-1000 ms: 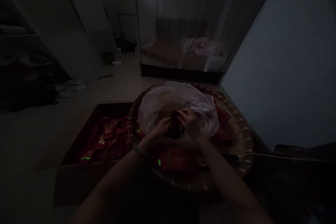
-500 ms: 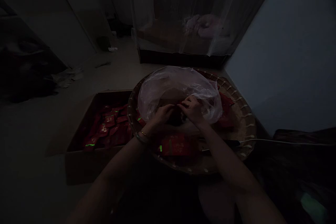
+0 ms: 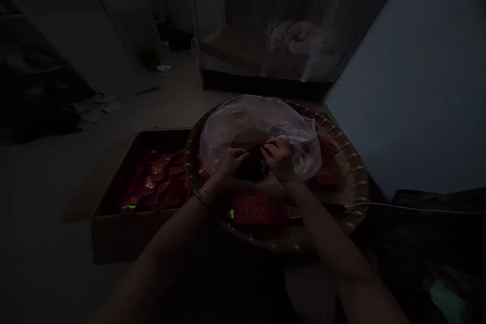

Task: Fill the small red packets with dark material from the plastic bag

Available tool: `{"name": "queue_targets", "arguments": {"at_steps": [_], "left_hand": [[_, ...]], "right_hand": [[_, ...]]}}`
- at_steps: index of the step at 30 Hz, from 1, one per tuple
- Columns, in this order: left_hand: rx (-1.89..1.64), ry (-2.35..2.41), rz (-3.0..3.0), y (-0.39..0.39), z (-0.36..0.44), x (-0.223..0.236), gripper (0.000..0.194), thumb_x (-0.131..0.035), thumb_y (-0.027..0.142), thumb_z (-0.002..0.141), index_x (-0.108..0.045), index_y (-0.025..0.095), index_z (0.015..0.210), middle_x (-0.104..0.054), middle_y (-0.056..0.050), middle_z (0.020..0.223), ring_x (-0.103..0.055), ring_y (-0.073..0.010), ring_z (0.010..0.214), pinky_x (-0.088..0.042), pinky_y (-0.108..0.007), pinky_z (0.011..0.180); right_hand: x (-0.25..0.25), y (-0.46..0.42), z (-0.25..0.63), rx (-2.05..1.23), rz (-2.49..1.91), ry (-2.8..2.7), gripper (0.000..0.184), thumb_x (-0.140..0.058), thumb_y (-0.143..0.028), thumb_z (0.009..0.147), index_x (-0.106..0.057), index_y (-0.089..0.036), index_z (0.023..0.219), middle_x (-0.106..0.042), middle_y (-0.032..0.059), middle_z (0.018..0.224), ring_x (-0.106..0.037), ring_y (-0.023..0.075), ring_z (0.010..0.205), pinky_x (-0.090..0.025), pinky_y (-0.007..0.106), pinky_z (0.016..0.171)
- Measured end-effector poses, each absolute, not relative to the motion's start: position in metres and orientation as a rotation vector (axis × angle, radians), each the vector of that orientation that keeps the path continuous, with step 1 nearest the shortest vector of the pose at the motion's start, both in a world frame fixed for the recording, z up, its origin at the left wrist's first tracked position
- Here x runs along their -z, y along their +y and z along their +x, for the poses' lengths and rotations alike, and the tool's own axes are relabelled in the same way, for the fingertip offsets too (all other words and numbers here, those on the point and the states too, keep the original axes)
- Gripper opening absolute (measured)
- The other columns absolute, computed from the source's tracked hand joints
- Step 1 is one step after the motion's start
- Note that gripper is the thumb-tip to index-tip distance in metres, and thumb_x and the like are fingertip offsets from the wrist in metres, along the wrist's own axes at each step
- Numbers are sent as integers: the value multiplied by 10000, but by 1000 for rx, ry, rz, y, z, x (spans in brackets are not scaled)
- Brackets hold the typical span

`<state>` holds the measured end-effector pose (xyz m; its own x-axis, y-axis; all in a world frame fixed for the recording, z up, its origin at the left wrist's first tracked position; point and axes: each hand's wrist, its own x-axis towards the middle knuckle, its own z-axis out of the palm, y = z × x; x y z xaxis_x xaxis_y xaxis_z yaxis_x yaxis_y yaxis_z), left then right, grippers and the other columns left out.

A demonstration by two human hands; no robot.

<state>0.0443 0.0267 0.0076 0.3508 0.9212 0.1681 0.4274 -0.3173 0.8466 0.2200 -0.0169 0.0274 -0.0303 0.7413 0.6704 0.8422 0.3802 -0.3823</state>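
The room is very dim. A round woven basket tray [image 3: 353,182] lies in front of me with red packets [image 3: 255,209] on it. A clear plastic bag [image 3: 250,121] stands open on the tray. My left hand [image 3: 227,166] and my right hand [image 3: 280,159] meet at the bag's mouth, fingers curled around a dark red packet [image 3: 250,167] between them. A bangle circles my left wrist.
A cardboard box [image 3: 114,233] of several red packets stands left of the tray on the floor. A bed under a mosquito net [image 3: 266,35] is beyond. A wall runs along the right. A thin cable [image 3: 410,206] crosses at right.
The view has dropped slightly, so the tray sits higher in the picture. My hands stay together at the bag's mouth, fingers shifting a little on the dark packet.
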Motion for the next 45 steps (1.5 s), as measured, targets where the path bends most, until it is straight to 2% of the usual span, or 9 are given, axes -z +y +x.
{"name": "queue_targets", "arguments": {"at_steps": [5, 11, 16, 19, 23, 33, 39, 42, 45], "left_hand": [[-921, 1165, 1992, 30, 44, -3, 155, -623, 247, 821, -747, 162, 858, -733, -39, 827, -639, -171, 750, -458, -252, 693], [-1003, 1211, 1983, 36, 41, 4, 163, -628, 262, 821, -742, 181, 905, -728, -39, 877, -634, -173, 802, -461, -262, 740], [-956, 1167, 2077, 37, 36, -1, 213, -574, 293, 860, -719, 175, 961, -716, -57, 926, -636, -173, 811, -475, -277, 761], [-982, 1220, 2344, 27, 32, -14, 372, -628, 301, 822, -624, 174, 1172, -656, -97, 1129, -578, -239, 1045, -427, -359, 923], [-855, 1116, 2757, 9, 32, -28, 676, -698, 305, 764, -428, 215, 1377, -432, -117, 1426, -310, -332, 1330, -277, -471, 1052], [-864, 881, 2701, 20, 25, -8, 447, -623, 185, 785, -532, 164, 1222, -623, -93, 1139, -533, -225, 1020, -431, -369, 898], [-953, 1113, 2499, 28, 16, -5, 410, -690, 194, 689, -623, 154, 1091, -658, -90, 1028, -579, -223, 934, -455, -352, 847], [-1052, 1242, 2343, 32, 14, -7, 409, -682, 212, 691, -634, 149, 1092, -672, -90, 1018, -602, -218, 917, -464, -339, 831], [-1110, 1278, 2256, 32, 13, -8, 383, -674, 225, 698, -646, 152, 1074, -685, -84, 999, -612, -212, 911, -467, -337, 840]], "right_hand": [[-26, -16, 221, -51, -1389, -1797, 172, -546, -292, 861, -685, -196, 828, -674, 74, 834, -582, 228, 837, -463, 365, 795], [-24, -12, 223, -778, -1382, -1549, 268, -607, -383, 785, -679, -182, 947, -700, 38, 842, -624, 185, 722, -480, 291, 657], [-20, -10, 221, -1079, -1351, -1461, 298, -627, -436, 733, -703, -158, 806, -663, 10, 700, -579, 157, 635, -447, 254, 579], [-14, -6, 221, -1085, -1349, -1374, 297, -582, -408, 755, -694, -154, 860, -659, -2, 709, -580, 150, 654, -456, 257, 622], [-9, -3, 219, -1173, -1316, -1311, 271, -583, -393, 759, -677, -151, 836, -672, 13, 753, -593, 154, 713, -470, 273, 699], [-10, -13, 208, -1504, -1152, -1184, 416, -600, -567, 754, -678, -159, 788, -683, 19, 717, -602, 160, 701, -493, 276, 665], [-10, -2, 221, -1209, -1232, -1217, 473, -434, -558, 849, -671, -149, 861, -699, 81, 767, -653, 193, 736, -514, 321, 700], [-2, 0, 222, -869, -1290, -1597, 311, -542, -373, 802, -670, -154, 981, -706, 106, 962, -653, 217, 882, -504, 373, 816], [10, -5, 211, -616, -1192, -2200, 481, -643, -177, 679, -633, -199, 1159, -613, 110, 1238, -562, 243, 1123, -421, 417, 976]]}}
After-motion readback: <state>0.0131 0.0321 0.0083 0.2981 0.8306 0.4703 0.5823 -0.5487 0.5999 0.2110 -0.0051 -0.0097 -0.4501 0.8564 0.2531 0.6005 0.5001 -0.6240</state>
